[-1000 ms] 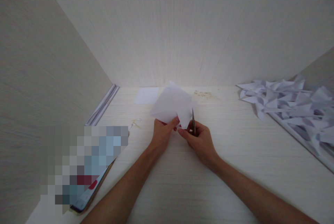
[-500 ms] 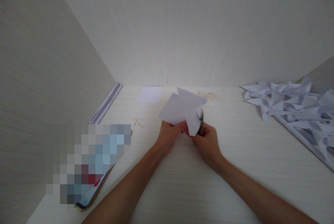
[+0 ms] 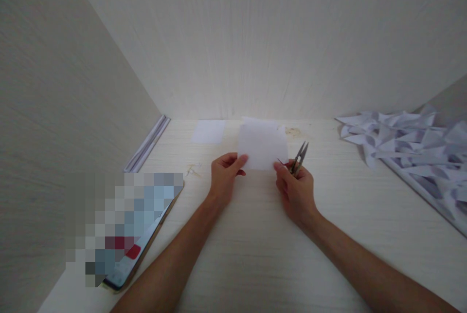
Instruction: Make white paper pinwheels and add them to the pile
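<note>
Before the middle of the desk's [image 3: 251,249] far edge, the left hand [image 3: 222,176] pinches the near left corner of a white sheet [image 3: 260,145], while the right hand [image 3: 298,193] pinches its near right corner and also grips small metal snips [image 3: 301,155], blades apart and pointing toward that edge. A second sheet [image 3: 208,131] lies along the far edge, further left; folded paper pieces [image 3: 392,135] heap by the far right corner.

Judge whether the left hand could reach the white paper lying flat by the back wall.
Probably yes: nothing stands between the left hand and that flat paper, though the hand grips another sheet.
</note>
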Demonstrator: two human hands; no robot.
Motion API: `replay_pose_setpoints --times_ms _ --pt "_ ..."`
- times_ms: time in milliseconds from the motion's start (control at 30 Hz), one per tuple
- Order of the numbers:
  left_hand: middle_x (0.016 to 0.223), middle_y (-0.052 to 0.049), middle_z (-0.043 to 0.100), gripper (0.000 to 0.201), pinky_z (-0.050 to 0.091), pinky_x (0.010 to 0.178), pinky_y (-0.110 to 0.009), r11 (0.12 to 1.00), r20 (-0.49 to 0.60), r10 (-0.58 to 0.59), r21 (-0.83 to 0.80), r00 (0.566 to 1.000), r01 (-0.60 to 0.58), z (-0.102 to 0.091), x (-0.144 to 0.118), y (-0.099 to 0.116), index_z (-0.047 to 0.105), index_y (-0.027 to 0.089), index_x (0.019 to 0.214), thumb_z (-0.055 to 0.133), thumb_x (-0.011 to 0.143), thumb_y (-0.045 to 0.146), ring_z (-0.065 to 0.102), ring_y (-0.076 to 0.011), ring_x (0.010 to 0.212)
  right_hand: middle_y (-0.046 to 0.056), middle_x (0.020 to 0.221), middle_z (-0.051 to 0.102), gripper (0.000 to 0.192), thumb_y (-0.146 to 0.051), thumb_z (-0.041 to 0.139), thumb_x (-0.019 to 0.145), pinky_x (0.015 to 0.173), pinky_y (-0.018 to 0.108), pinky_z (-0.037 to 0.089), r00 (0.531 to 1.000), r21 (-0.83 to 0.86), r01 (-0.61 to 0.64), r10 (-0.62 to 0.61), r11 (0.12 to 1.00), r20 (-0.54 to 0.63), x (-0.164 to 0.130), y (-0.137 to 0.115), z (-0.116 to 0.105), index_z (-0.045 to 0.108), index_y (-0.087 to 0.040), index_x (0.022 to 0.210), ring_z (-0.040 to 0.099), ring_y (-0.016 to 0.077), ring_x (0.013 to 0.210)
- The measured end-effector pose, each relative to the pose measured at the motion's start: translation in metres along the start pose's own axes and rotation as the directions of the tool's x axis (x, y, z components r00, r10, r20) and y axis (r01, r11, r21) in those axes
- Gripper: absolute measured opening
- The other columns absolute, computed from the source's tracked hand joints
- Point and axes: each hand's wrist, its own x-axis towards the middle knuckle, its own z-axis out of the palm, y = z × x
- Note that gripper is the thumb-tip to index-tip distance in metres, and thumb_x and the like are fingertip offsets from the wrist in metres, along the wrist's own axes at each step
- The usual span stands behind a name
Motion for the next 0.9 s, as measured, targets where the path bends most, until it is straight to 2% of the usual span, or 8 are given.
replay_pose_setpoints --times_ms 133,233,333,467,533,700,800,900 --pt "0.051 0.002 0.056 0.015 0.038 0.039 -0.015 0.997 0.169 -0.07 0.028 0.983 0.066 0.001 -0.004 -0.001 0.062 0.014 0.053 0.073 0.051 0.023 0.045 -0.0041 0.043 -0.013 0.035 0.032 0.026 -0.021 0.072 0.051 0.027 0.015 0.012 0.994 0.122 0.032 -0.019 0.992 -0.103 0.003 -0.003 0.002 0.049 -0.018 0.064 0.021 0.0006 0.029" --pt "0.054 0.0 0.059 0.014 0.038 0.038 -0.017 0.99 0.282 -0.138 0.053 0.949 0.129 0.0 -0.005 -0.002 0.065 0.014 0.06 0.071 0.054 0.025 0.05 -0.0067 0.045 -0.013 0.034 0.033 0.022 -0.02 0.071 0.053 0.027 0.014 0.012 0.995 0.128 0.046 -0.034 0.991 -0.093 0.003 -0.003 0.003 0.053 -0.016 0.064 0.021 0.0001 0.029" --pt "0.055 -0.003 0.061 0.013 0.039 0.039 -0.019 0.981 0.324 -0.189 0.095 0.927 0.166 -0.002 -0.005 -0.004 0.066 0.014 0.059 0.071 0.054 0.025 0.053 -0.0091 0.046 -0.013 0.035 0.033 0.022 -0.021 0.072 0.053 0.027 0.015 0.012 0.997 0.129 0.049 -0.04 0.99 -0.071 0.002 -0.004 0.003 0.053 -0.017 0.063 0.021 -0.0001 0.029" --pt "0.054 -0.002 0.061 0.012 0.041 0.046 -0.021 0.985 0.268 -0.16 0.103 0.95 0.137 0.0 -0.006 -0.007 0.065 0.013 0.056 0.073 0.053 0.023 0.051 -0.0089 0.047 -0.013 0.036 0.03 0.026 -0.027 0.073 0.054 0.028 0.016 0.012 0.996 0.094 0.052 -0.046 0.994 -0.072 0.002 -0.002 0.002 0.049 -0.018 0.063 0.02 0.0005 0.03" --pt "0.054 -0.001 0.061 0.012 0.044 0.054 -0.023 0.994 0.216 -0.109 0.053 0.97 0.1 0.003 -0.009 -0.009 0.065 0.014 0.055 0.072 0.054 0.024 0.052 -0.0093 0.05 -0.013 0.036 0.029 0.027 -0.032 0.072 0.055 0.029 0.017 0.012 0.998 -0.003 0.051 -0.051 0.999 -0.044 0.001 0.001 0.001 0.05 -0.018 0.064 0.021 0.0015 0.03" --pt "0.058 0.0 0.065 0.011 0.046 0.064 -0.026 0.991 0.151 -0.093 -0.082 0.984 0.106 0.013 -0.016 -0.007 0.066 0.015 0.056 0.072 0.051 0.022 0.057 -0.0116 0.057 -0.011 0.039 0.03 0.026 -0.035 0.068 0.06 0.034 0.019 0.012 0.973 -0.346 0.124 -0.045 0.93 0.226 -0.005 0.005 -0.002 0.05 -0.016 0.059 0.022 0.0023 0.035" --pt "0.067 -0.002 0.068 0.015 0.047 0.065 -0.027 0.981 0.149 -0.113 -0.143 0.982 0.134 0.015 -0.018 -0.004 0.067 0.015 0.064 0.072 0.05 0.02 0.06 -0.014 0.062 -0.01 0.041 0.03 0.026 -0.035 0.062 0.067 0.035 0.019 0.014 0.941 -0.383 0.18 -0.046 0.906 0.335 -0.006 0.006 -0.003 0.046 -0.017 0.056 0.022 0.0026 0.036" --pt "0.073 -0.004 0.068 0.019 0.048 0.065 -0.028 0.982 0.131 -0.113 -0.137 0.985 0.131 0.014 -0.019 -0.003 0.067 0.014 0.07 0.071 0.052 0.02 0.061 -0.0151 0.066 -0.01 0.042 0.031 0.026 -0.035 0.061 0.069 0.035 0.018 0.015 0.926 -0.354 0.169 -0.025 0.92 0.378 -0.005 0.007 -0.005 0.044 -0.018 0.058 0.023 0.0031 0.037"
